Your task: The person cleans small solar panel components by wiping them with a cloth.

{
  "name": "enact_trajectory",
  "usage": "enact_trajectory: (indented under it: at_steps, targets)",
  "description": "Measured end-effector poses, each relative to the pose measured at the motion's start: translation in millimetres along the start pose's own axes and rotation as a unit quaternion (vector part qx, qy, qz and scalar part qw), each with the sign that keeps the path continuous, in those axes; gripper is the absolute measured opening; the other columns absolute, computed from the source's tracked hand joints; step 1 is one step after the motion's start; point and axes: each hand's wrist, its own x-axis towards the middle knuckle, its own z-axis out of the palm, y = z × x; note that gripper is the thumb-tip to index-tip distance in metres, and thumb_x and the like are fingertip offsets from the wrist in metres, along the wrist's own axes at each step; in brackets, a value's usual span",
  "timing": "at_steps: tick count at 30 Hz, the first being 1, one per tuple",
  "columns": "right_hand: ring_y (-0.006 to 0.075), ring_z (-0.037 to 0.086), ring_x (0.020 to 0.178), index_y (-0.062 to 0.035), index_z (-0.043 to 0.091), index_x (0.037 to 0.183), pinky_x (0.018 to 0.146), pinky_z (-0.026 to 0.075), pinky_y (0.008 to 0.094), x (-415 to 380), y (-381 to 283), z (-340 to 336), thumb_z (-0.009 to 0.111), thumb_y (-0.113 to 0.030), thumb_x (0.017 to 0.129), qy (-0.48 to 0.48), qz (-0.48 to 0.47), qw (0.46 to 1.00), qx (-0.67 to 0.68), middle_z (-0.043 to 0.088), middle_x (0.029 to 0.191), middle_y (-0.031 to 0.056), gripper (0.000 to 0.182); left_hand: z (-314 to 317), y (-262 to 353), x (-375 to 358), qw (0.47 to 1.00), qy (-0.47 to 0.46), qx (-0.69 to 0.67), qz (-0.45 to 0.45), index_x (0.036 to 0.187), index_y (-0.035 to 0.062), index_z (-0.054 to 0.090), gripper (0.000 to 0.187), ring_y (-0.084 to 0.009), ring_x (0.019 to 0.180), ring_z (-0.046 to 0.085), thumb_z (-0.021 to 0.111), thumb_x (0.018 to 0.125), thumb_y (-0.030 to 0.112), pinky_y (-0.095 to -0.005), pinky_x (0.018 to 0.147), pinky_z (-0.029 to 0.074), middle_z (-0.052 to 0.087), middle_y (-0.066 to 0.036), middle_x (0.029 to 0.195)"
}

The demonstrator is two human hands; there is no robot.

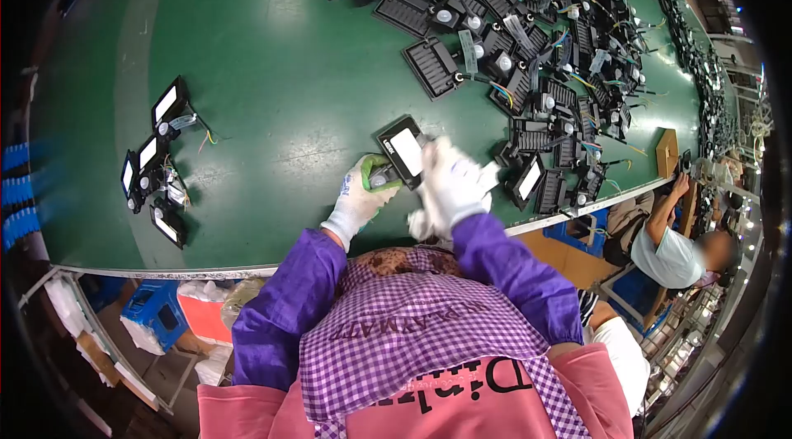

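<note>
My left hand (363, 191), in a white glove with green on the fingers, grips a small black floodlight (405, 152) by its sensor end. The lamp's white panel faces up, tilted above the green table. Against its right edge is my right hand (450, 183), also gloved and slightly blurred. A white cloth (481, 181) is bunched in its fingers and hangs out on both sides. The right hand hides part of the lamp's edge. Just right of it, another floodlight (525, 181) lies panel up.
A large pile of black floodlights (528, 43) with round white sensors and coloured wires covers the table's right side. Several more floodlights (148, 154) lie at the left. An open cardboard box (667, 153) stands at the right edge, near a seated person (670, 253).
</note>
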Motion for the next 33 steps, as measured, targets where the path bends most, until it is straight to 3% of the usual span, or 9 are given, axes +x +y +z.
enact_trajectory:
  at_steps: [1, 3, 7, 12, 13, 15, 21, 23, 33]
  targets:
    - [0.0409, 0.063, 0.081, -0.0059, 0.053, 0.105, 0.076, 0.048, 0.0493, 12, -17, -20, 0.045, -0.028, 0.102, -0.006, 0.171, 0.938, 0.301, 0.063, 0.089, 0.0218, 0.024, 0, 1, -1, 1.000, 0.010, -0.001, -0.004, 0.115, -0.0002, 0.060, 0.044, -0.0169, 0.094, 0.065, 0.080, 0.077, 0.010, -0.0312, 0.085, 0.053, 0.069, -0.011, 0.104]
    - [0.0417, 0.063, 0.079, -0.0052, 0.053, 0.106, 0.077, 0.048, 0.0502, 13, 13, 4, 0.044, -0.028, 0.103, 0.113, -0.053, 0.989, 0.085, 0.062, 0.086, 0.0220, 0.025, -1, 9, -6, 0.995, 0.005, -0.030, -0.091, 0.115, -0.0005, 0.060, 0.043, -0.0157, 0.094, 0.064, 0.080, 0.078, 0.010, -0.0304, 0.084, 0.053, 0.068, -0.010, 0.104]
    - [0.0380, 0.063, 0.098, -0.0093, 0.053, 0.114, 0.086, 0.043, 0.0578, -10, -5, 18, 0.062, -0.036, 0.089, -0.100, -0.066, 0.993, 0.004, 0.063, 0.103, 0.0213, 0.038, 1, -11, -4, 0.998, 0.013, -0.062, 0.000, 0.115, -0.0011, 0.060, 0.042, -0.0147, 0.091, 0.064, 0.080, 0.079, 0.009, -0.0290, 0.082, 0.053, 0.068, -0.010, 0.103]
    - [0.0376, 0.063, 0.089, -0.0055, 0.056, 0.118, 0.081, 0.048, 0.0486, 46, 25, -11, 0.052, -0.029, 0.098, 0.076, 0.043, 0.995, 0.050, 0.064, 0.104, 0.0166, 0.030, 13, 15, -20, 0.997, 0.057, -0.002, -0.055, 0.113, -0.0018, 0.060, 0.042, -0.0145, 0.078, 0.064, 0.080, 0.079, 0.012, -0.0301, 0.072, 0.055, 0.069, -0.009, 0.093]
    - [0.0373, 0.063, 0.093, -0.0050, 0.056, 0.120, 0.082, 0.048, 0.0475, 61, 57, 9, 0.053, -0.028, 0.098, 0.157, -0.056, 0.975, -0.147, 0.064, 0.105, 0.0170, 0.032, 20, 10, -22, 0.994, 0.086, -0.018, -0.063, 0.112, -0.0019, 0.059, 0.042, -0.0143, 0.073, 0.063, 0.081, 0.078, 0.013, -0.0297, 0.066, 0.054, 0.069, -0.008, 0.091]
    - [0.0374, 0.062, 0.096, -0.0063, 0.057, 0.122, 0.082, 0.049, 0.0466, 57, 58, -5, 0.054, -0.024, 0.097, 0.282, -0.150, 0.943, -0.096, 0.064, 0.105, 0.0189, 0.031, 19, 5, -22, 0.992, 0.038, -0.074, -0.095, 0.115, -0.0017, 0.060, 0.037, -0.0125, 0.075, 0.063, 0.076, 0.085, 0.015, -0.0288, 0.065, 0.053, 0.068, -0.006, 0.092]
    - [0.0383, 0.063, 0.100, -0.0038, 0.063, 0.114, 0.085, 0.049, 0.0433, 22, 10, -15, 0.071, -0.028, 0.087, 0.073, -0.034, 0.980, 0.183, 0.066, 0.107, 0.0214, 0.037, -13, 20, -4, 0.936, -0.116, -0.272, -0.191, 0.119, -0.0018, 0.061, 0.032, -0.0096, 0.081, 0.060, 0.061, 0.100, 0.023, -0.0279, 0.063, 0.051, 0.066, -0.004, 0.098]
    - [0.0377, 0.059, 0.109, -0.0035, 0.064, 0.111, 0.092, 0.046, 0.0434, 18, 17, -2, 0.070, -0.030, 0.087, 0.098, -0.100, 0.990, -0.021, 0.065, 0.109, 0.0227, 0.036, -3, 3, 3, 0.933, -0.126, -0.266, -0.209, 0.114, -0.0016, 0.061, 0.030, -0.0112, 0.074, 0.059, 0.061, 0.100, 0.025, -0.0275, 0.062, 0.051, 0.063, -0.004, 0.093]
    - [0.0398, 0.053, 0.119, -0.0064, 0.068, 0.113, 0.101, 0.040, 0.0480, 9, 6, -5, 0.072, -0.024, 0.082, 0.074, -0.100, 0.991, -0.055, 0.060, 0.124, 0.0188, 0.036, 61, -40, -2, 0.940, -0.106, -0.245, -0.212, 0.122, -0.0010, 0.047, 0.033, -0.0195, 0.079, 0.062, 0.054, 0.103, 0.025, -0.0368, 0.059, 0.059, 0.058, -0.010, 0.102]
